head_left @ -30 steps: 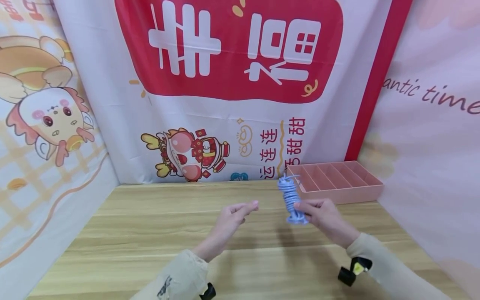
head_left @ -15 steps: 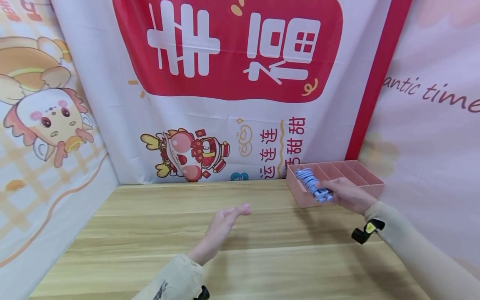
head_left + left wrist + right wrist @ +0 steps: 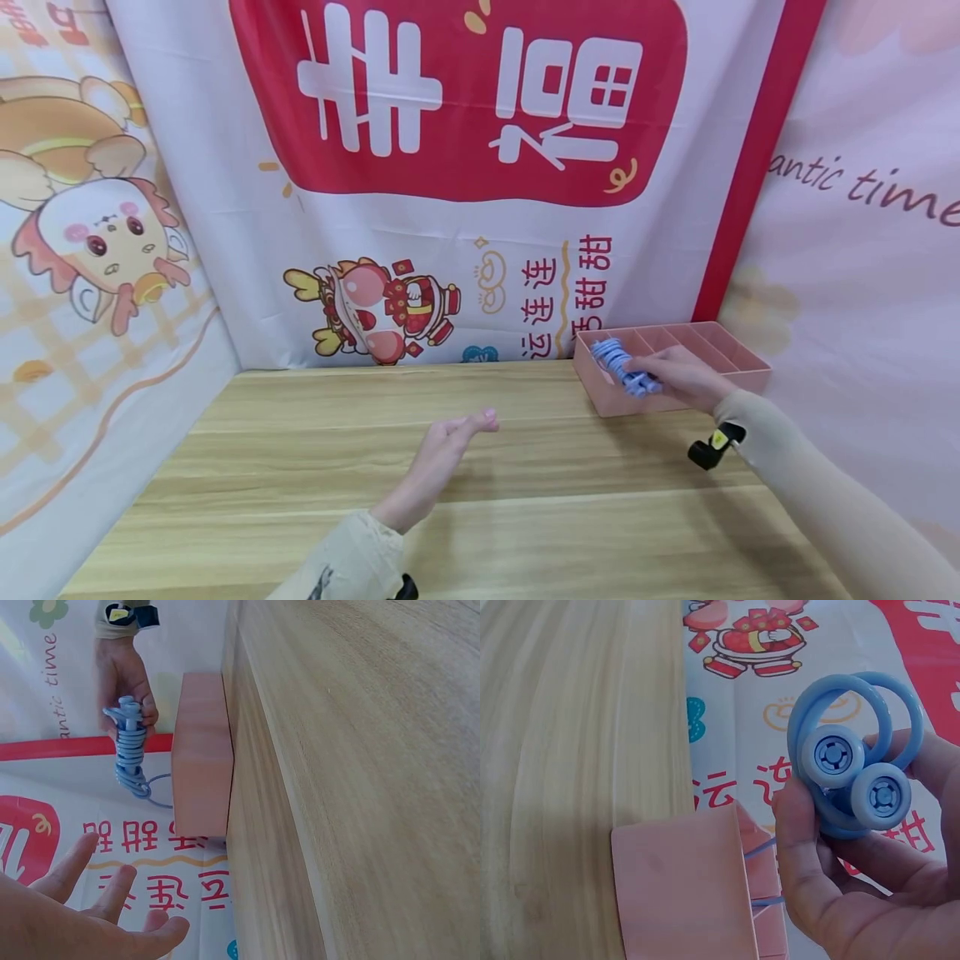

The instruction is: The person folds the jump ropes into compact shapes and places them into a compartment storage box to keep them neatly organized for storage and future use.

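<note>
My right hand (image 3: pixel 686 377) pinches a light blue jump rope (image 3: pixel 613 358), its cord wound into a tight bundle, between thumb and fingers. The bundle is tilted over the left end of a pink divided box (image 3: pixel 607 400). In the right wrist view two round handle ends (image 3: pixel 832 756) face the camera amid loops of cord. A thin strand of cord (image 3: pixel 159 802) runs from the bundle to the box in the left wrist view. Over the middle of the table, my left hand (image 3: pixel 433 467) holds nothing, its fingers extended.
The box stands at the back right of the wooden table (image 3: pixel 300 467), close to the printed cloth backdrop (image 3: pixel 495 225). Side cloths (image 3: pixel 862 275) enclose the table left and right. Thin dividers split the box into several slots.
My right hand has carried the jump rope right and back, from beside the box to over its left end, then nearly stopped. The left hand has drawn slightly left.
</note>
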Demonstrator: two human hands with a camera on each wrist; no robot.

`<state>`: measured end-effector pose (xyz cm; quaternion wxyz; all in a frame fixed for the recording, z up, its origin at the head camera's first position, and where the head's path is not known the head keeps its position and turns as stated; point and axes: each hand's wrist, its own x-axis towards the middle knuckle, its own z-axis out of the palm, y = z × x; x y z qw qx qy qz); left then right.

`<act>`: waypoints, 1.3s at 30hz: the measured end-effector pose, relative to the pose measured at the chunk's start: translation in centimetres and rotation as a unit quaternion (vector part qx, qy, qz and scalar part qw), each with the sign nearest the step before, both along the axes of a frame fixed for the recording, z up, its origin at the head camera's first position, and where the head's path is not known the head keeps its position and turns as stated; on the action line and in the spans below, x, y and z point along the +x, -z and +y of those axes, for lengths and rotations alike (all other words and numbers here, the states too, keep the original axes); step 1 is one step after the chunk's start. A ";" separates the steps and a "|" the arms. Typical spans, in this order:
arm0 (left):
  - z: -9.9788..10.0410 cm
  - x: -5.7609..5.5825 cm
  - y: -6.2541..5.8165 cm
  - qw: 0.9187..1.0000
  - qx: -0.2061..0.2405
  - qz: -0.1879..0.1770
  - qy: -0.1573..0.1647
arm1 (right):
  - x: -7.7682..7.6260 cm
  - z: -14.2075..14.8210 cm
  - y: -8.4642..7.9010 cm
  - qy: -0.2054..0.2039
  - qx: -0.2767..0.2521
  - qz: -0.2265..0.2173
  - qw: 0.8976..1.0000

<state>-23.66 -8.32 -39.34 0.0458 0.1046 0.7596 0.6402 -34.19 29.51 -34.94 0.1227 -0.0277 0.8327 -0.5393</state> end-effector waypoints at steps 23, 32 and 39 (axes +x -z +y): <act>-0.7 0.0 0.6 1.000 -0.011 0.009 -0.002 | -3.6 -1.2 0.0 0.101 -0.068 -0.052 0.991; -0.7 0.0 0.8 1.000 -0.026 0.001 -0.004 | -4.1 -1.2 -0.1 0.135 -0.033 -0.032 0.990; -0.7 0.0 1.0 1.000 -0.028 -0.001 0.002 | -4.6 -1.4 0.6 0.147 -0.016 -0.029 0.989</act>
